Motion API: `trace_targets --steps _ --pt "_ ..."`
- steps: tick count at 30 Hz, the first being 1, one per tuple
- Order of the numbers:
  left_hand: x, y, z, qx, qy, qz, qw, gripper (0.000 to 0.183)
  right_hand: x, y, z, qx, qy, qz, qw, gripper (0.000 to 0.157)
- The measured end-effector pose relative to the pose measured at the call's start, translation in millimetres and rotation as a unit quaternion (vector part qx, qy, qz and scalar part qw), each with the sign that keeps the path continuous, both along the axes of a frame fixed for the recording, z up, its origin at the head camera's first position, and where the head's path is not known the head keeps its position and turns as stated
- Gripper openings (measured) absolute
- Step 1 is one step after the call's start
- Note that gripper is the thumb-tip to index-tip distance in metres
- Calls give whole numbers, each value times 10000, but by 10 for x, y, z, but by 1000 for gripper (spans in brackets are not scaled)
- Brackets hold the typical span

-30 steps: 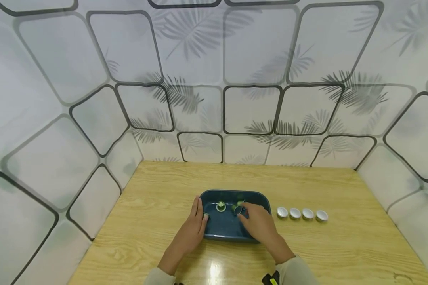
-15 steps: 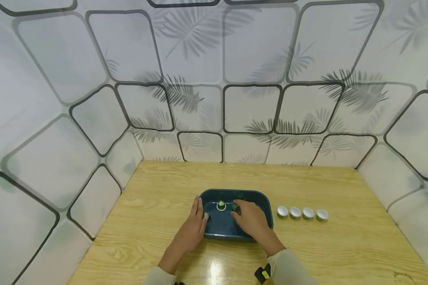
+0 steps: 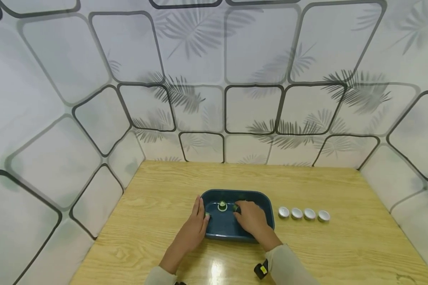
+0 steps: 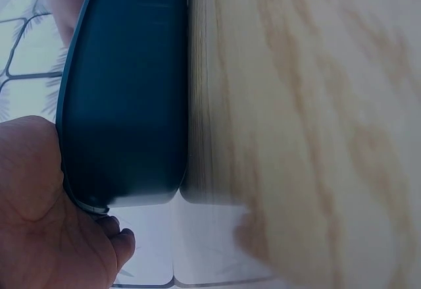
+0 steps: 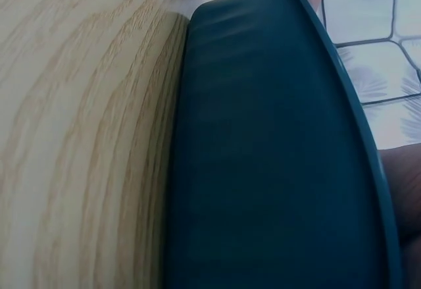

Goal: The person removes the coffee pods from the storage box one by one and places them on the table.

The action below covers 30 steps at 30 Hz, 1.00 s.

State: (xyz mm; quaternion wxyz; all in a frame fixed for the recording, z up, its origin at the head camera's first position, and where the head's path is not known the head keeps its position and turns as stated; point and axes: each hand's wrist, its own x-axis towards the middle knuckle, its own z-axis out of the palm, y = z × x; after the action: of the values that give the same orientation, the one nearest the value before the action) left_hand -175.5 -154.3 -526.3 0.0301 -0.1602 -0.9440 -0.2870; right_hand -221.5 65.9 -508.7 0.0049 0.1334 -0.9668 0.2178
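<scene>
A dark blue tray (image 3: 222,231) stands on the wooden table. My left hand (image 3: 192,230) grips its left side, the thumb over the rim and the fingers along the outside. My right hand (image 3: 252,218) reaches inside the tray, with fingers curled at a small dark green capsule (image 3: 237,209); the hand hides most of it. Another green capsule (image 3: 222,206) with a pale rim stands in the tray towards the back. By my left thumb shows a bit of a small pale green thing (image 3: 207,215). Each wrist view shows mainly the tray's outer wall (image 4: 128,105).
Several small white round pieces (image 3: 297,213) stand in a row on the table (image 3: 342,245), right of the tray. Patterned wall covering (image 3: 251,111) encloses the table at the back and sides.
My right hand has moved slightly left inside the tray, and the ring-shaped capsule end seen at its fingertips has turned out of sight. My left hand has stayed on the tray.
</scene>
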Motion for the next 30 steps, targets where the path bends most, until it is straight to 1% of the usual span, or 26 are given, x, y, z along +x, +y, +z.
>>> trace_targets --steps 7,11,18,25,30 --pt "3 8 -7 -98 -17 32 9999 63 -7 27 -26 -34 144 53 9999 20" --pt "5 16 7 -89 58 26 9999 63 -5 33 -16 -39 197 100 9997 19" --pt "8 13 2 -60 63 7 10000 63 14 35 6 -91 106 244 9996 19" --pt "-7 12 -13 -117 58 78 9999 63 37 23 4 -362 130 392 9985 7" --pt "-8 13 -6 -81 55 52 9999 63 45 26 -14 -419 150 438 9980 5"
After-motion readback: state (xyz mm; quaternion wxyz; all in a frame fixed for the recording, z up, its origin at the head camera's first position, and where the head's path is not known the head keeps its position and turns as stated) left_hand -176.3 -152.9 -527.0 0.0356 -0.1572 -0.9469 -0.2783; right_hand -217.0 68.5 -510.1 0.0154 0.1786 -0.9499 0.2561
